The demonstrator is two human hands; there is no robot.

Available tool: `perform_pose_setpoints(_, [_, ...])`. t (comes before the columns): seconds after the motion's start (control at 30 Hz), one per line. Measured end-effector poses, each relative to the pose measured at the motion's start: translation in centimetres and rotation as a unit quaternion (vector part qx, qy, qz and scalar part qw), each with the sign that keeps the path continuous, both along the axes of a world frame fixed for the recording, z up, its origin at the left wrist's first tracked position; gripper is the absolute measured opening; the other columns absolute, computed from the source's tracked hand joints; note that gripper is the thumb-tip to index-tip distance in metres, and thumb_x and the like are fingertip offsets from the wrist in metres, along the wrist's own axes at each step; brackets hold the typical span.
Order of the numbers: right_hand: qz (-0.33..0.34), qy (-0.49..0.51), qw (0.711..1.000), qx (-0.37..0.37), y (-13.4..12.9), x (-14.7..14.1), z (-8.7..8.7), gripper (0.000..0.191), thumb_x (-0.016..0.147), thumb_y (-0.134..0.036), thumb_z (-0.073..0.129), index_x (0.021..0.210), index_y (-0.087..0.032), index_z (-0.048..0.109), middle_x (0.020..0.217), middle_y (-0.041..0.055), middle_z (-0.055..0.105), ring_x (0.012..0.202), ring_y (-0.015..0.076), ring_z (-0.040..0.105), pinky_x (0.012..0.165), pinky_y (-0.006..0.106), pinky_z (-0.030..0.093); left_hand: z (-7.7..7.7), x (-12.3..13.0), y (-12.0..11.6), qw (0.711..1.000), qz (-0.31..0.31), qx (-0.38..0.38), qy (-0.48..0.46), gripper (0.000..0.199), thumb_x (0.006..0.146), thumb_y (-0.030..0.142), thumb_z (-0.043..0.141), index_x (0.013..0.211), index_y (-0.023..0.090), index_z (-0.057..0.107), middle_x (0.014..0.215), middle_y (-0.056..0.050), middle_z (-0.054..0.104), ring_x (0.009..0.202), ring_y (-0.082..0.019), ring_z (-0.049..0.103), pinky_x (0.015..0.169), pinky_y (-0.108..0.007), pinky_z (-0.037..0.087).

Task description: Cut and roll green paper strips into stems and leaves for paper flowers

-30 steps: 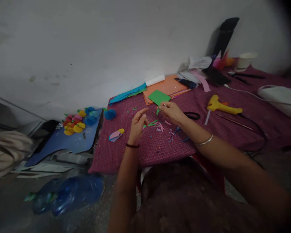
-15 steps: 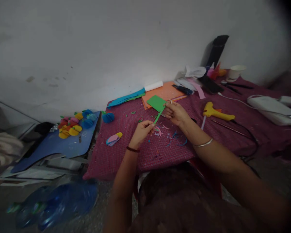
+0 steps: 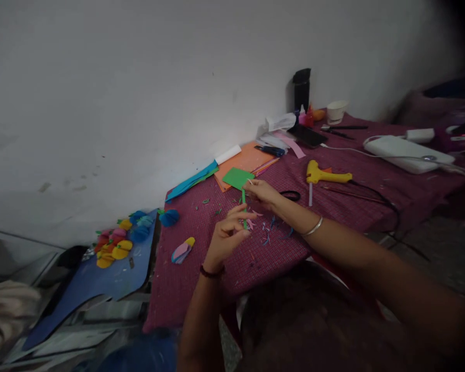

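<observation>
My right hand (image 3: 262, 192) pinches the upper end of a narrow green strip (image 3: 244, 196), which hangs down over the table. Below and to the left, my left hand (image 3: 228, 232) has its fingers spread; the lower part of the strip passes behind them, and whether they touch it is hard to see. A green sheet (image 3: 238, 178) lies just beyond my right hand, on top of orange sheets (image 3: 248, 158). Pink and blue paper scraps (image 3: 266, 237) are scattered under my hands. To the left lies a small stack of rounded coloured cutouts (image 3: 182, 251).
A yellow glue gun (image 3: 327, 174) with its cord lies to the right, near a white power strip-like box (image 3: 406, 153). A box cutter (image 3: 270, 150) and a phone (image 3: 307, 136) lie farther back. Colourful paper pumpkin-like shapes (image 3: 122, 249) sit on a blue board (image 3: 127, 281) at left.
My left hand has opened its fingers from the strip's lower end. The strip now hangs nearly upright from my right hand instead of slanting between both hands. The view has turned right.
</observation>
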State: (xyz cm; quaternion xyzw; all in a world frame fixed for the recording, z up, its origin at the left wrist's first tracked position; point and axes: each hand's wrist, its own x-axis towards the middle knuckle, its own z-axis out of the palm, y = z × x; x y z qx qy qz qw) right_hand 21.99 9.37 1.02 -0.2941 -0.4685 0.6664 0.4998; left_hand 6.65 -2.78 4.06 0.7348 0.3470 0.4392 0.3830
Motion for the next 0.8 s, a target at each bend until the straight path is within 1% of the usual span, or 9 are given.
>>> perform_pose_setpoints(0.1, [-0.012,0.006,1.0,-0.009,-0.1,0.0,0.1,0.037,0.064,-0.04,0.07,0.06,-0.022,0.038,0.042,-0.0114,0.028,0.038,0.0044,0.019,0.039,0.022,0.012,0.7,0.1,-0.1,0.998,-0.002,0.033,0.047,0.02,0.081,0.035,0.066,0.064,0.023,0.069,0.085,-0.008,0.072,0.107,-0.025,0.06,0.106,-0.048,0.034])
perform_pose_setpoints(0.2, [-0.031,0.007,0.999,-0.013,0.2,0.1,0.0,0.034,0.064,-0.037,0.068,0.06,-0.022,0.038,0.041,-0.0116,0.028,0.038,0.0045,0.019,0.039,0.022,0.014,0.5,-0.1,0.5,0.998,0.039,0.031,0.044,0.014,0.083,0.032,0.064,0.078,0.024,0.074,0.083,-0.006,0.07,0.092,-0.021,0.062,0.094,-0.042,0.043])
perform_pose_setpoints(0.3, [-0.071,0.002,0.997,0.006,0.6,0.1,-0.2,0.027,0.066,-0.035,0.063,0.06,-0.021,0.04,0.043,-0.0109,0.03,0.038,0.0048,0.022,0.039,0.021,0.015,-0.5,-0.3,1.7,0.993,0.112,-0.025,0.005,0.012,0.08,0.03,0.066,0.079,0.021,0.074,0.082,-0.005,0.07,0.084,-0.018,0.062,0.083,-0.033,0.047])
perform_pose_setpoints(0.37, [-0.101,-0.011,0.994,0.025,0.6,0.1,-0.2,0.025,0.067,-0.035,0.061,0.061,-0.021,0.041,0.044,-0.0105,0.031,0.038,0.0051,0.023,0.039,0.022,0.015,-1.4,-0.4,2.7,0.984,0.155,-0.08,-0.043,0.011,0.075,0.028,0.069,0.077,0.019,0.074,0.077,-0.003,0.07,0.076,-0.015,0.062,0.077,-0.03,0.048])
perform_pose_setpoints(0.43, [-0.126,-0.029,0.991,0.043,0.5,0.0,-0.1,0.023,0.069,-0.034,0.059,0.062,-0.021,0.041,0.046,-0.0103,0.031,0.039,0.0053,0.023,0.04,0.022,0.016,-2.1,-0.5,3.6,0.971,0.181,-0.124,-0.091,0.012,0.069,0.027,0.073,0.077,0.017,0.072,0.071,-0.002,0.069,0.069,-0.013,0.061,0.072,-0.028,0.048])
perform_pose_setpoints(0.53, [-0.152,-0.058,0.983,0.081,0.3,-0.1,0.1,0.021,0.07,-0.033,0.057,0.062,-0.02,0.042,0.05,-0.0091,0.033,0.044,0.0058,0.026,0.043,0.022,0.019,-3.1,-0.4,4.6,0.959,0.186,-0.164,-0.139,0.026,0.063,0.025,0.076,0.086,0.015,0.069,0.066,0.001,0.068,0.061,-0.011,0.061,0.067,-0.026,0.048])
perform_pose_setpoints(0.63, [-0.164,-0.079,0.976,0.123,0.0,-0.2,0.3,0.022,0.07,-0.033,0.057,0.061,-0.02,0.042,0.055,-0.0072,0.037,0.051,0.007,0.031,0.049,0.022,0.024,-3.8,-0.4,4.8,0.953,0.182,-0.183,-0.16,0.044,0.063,0.024,0.075,0.105,0.015,0.062,0.065,0.002,0.069,0.059,-0.011,0.063,0.068,-0.027,0.048])
perform_pose_setpoints(0.67, [-0.166,-0.088,0.973,0.136,-0.1,-0.2,0.3,0.022,0.07,-0.033,0.057,0.061,-0.019,0.042,0.056,-0.0068,0.037,0.053,0.0074,0.032,0.05,0.022,0.025,-4.1,-0.3,4.8,0.951,0.184,-0.188,-0.162,0.047,0.063,0.024,0.075,0.106,0.015,0.059,0.065,0.001,0.069,0.059,-0.011,0.063,0.069,-0.027,0.048])
perform_pose_setpoints(0.8, [-0.162,-0.126,0.963,0.176,-0.4,-0.3,0.3,0.021,0.071,-0.032,0.056,0.061,-0.019,0.043,0.057,-0.0063,0.037,0.055,0.0083,0.033,0.053,0.023,0.026,-4.9,-0.2,4.5,0.944,0.183,-0.215,-0.173,0.038,0.061,0.023,0.076,0.092,0.014,0.056,0.065,0.0,0.07,0.058,-0.012,0.064,0.067,-0.027,0.048])
